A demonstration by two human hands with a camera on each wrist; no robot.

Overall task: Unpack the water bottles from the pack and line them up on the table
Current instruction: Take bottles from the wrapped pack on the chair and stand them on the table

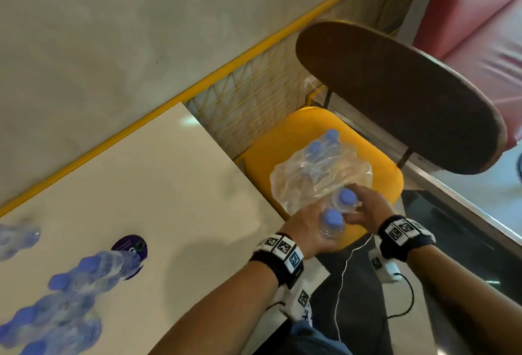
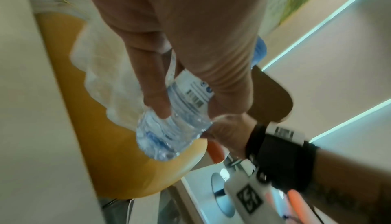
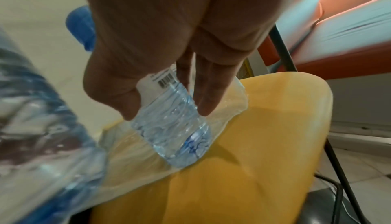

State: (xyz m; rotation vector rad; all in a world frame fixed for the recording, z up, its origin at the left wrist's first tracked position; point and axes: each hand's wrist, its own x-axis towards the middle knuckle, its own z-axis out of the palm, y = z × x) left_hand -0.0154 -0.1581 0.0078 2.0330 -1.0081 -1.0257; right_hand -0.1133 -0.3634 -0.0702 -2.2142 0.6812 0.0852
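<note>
The torn clear plastic pack (image 1: 310,182) lies on a yellow chair seat (image 1: 282,137), with blue-capped bottles (image 1: 322,145) still inside it. My left hand (image 1: 308,230) grips one water bottle (image 1: 332,223) by its body, just in front of the pack. My right hand (image 1: 370,205) grips a second bottle (image 1: 347,197) beside it. In the left wrist view my fingers (image 2: 156,100) wrap the labelled bottle (image 2: 169,134) above the seat. In the right wrist view the other bottle (image 3: 175,127) hangs base-down over the wrap. Several bottles (image 1: 84,275) stand blurred on the white table (image 1: 158,185).
The table's right edge meets the chair. A dark brown chair back (image 1: 395,94) rises behind the seat. A yellow rail with mesh (image 1: 254,94) runs along the wall. A round purple sticker (image 1: 131,244) lies on the table beside the bottles. A white cable (image 1: 343,278) hangs over my lap.
</note>
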